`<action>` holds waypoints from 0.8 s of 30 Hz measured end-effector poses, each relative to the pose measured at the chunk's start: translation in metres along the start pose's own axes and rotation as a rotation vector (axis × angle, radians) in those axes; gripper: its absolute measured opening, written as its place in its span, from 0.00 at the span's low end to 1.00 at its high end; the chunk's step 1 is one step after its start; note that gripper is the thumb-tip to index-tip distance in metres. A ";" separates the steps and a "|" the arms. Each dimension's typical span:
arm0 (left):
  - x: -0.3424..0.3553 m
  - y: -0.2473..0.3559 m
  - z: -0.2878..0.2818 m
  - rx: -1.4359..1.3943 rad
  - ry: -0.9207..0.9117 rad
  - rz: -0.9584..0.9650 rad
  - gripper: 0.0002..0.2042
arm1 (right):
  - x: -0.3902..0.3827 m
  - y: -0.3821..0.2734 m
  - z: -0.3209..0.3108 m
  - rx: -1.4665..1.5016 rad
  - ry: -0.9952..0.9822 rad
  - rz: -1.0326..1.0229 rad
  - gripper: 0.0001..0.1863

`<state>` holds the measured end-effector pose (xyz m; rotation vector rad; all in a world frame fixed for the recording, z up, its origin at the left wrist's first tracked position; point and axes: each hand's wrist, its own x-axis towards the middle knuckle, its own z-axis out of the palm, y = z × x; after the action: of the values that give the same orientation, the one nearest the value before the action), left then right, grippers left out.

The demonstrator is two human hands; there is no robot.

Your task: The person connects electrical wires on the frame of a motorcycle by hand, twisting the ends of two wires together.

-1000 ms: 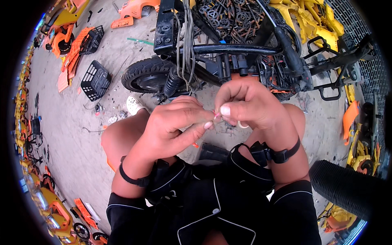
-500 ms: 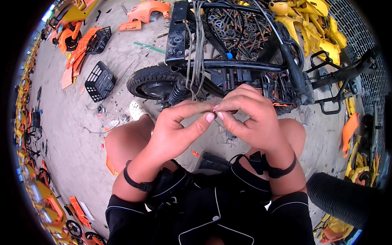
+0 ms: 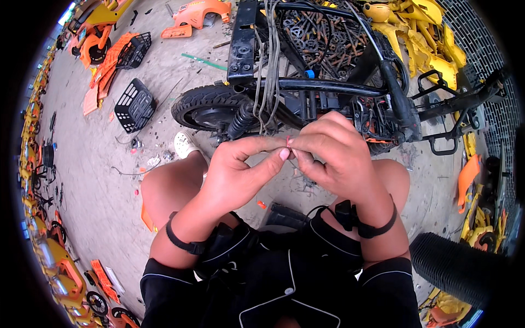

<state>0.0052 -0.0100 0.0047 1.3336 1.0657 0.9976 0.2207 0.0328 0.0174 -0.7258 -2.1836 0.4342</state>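
At the bottom of the frame is a black shirt (image 3: 262, 273) with pale piping. Above it, at the centre, the left hand (image 3: 232, 169) and the right hand (image 3: 334, 156) meet at the fingertips, both pinched on a small pink piece (image 3: 288, 142); it is too small to tell just what it is. Dark straps (image 3: 181, 240) circle both forearms. Bent knees (image 3: 168, 186) show on either side, with a cream shoe (image 3: 186, 143) left of the hands. Beyond, a black bike frame (image 3: 333, 86) spans the upper middle and right, grey cables (image 3: 270, 65) hanging over it, a wheel (image 3: 188, 106) at its left. Farther off are a black basket (image 3: 145, 104), upper left, rusty metal parts (image 3: 344, 38), top centre, and yellow panels (image 3: 440, 63), upper right.
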 end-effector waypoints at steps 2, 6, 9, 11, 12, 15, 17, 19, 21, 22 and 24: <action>0.001 -0.002 0.000 -0.011 0.000 0.021 0.10 | 0.001 0.000 0.000 -0.004 0.006 0.000 0.14; -0.001 -0.003 0.001 -0.021 0.039 0.046 0.09 | 0.001 -0.003 0.002 -0.010 -0.003 0.029 0.13; -0.001 -0.003 0.005 0.062 0.106 0.123 0.09 | 0.004 -0.010 0.003 -0.014 0.019 0.076 0.13; 0.000 -0.004 0.005 0.173 0.142 0.208 0.08 | 0.004 -0.011 0.005 -0.029 0.044 0.084 0.13; 0.000 -0.005 0.004 0.237 0.154 0.257 0.08 | 0.003 -0.010 0.007 -0.043 0.056 0.076 0.13; 0.002 -0.006 0.003 0.370 0.181 0.338 0.09 | 0.003 -0.011 0.010 -0.101 0.082 0.046 0.13; 0.002 -0.007 0.003 0.425 0.200 0.359 0.10 | 0.003 -0.012 0.012 -0.132 0.095 0.028 0.14; 0.002 -0.010 0.003 0.459 0.213 0.372 0.10 | 0.001 -0.014 0.014 -0.157 0.106 0.021 0.14; 0.002 -0.011 0.004 0.507 0.230 0.424 0.11 | 0.000 -0.013 0.016 -0.181 0.120 0.008 0.14; 0.002 -0.011 0.004 0.532 0.240 0.450 0.11 | 0.000 -0.014 0.017 -0.191 0.128 0.000 0.15; 0.000 -0.009 0.003 0.549 0.234 0.449 0.11 | 0.001 -0.016 0.017 -0.214 0.134 -0.015 0.16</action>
<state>0.0081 -0.0106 -0.0044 2.0015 1.3069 1.2646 0.2017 0.0198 0.0150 -0.8286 -2.1273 0.1398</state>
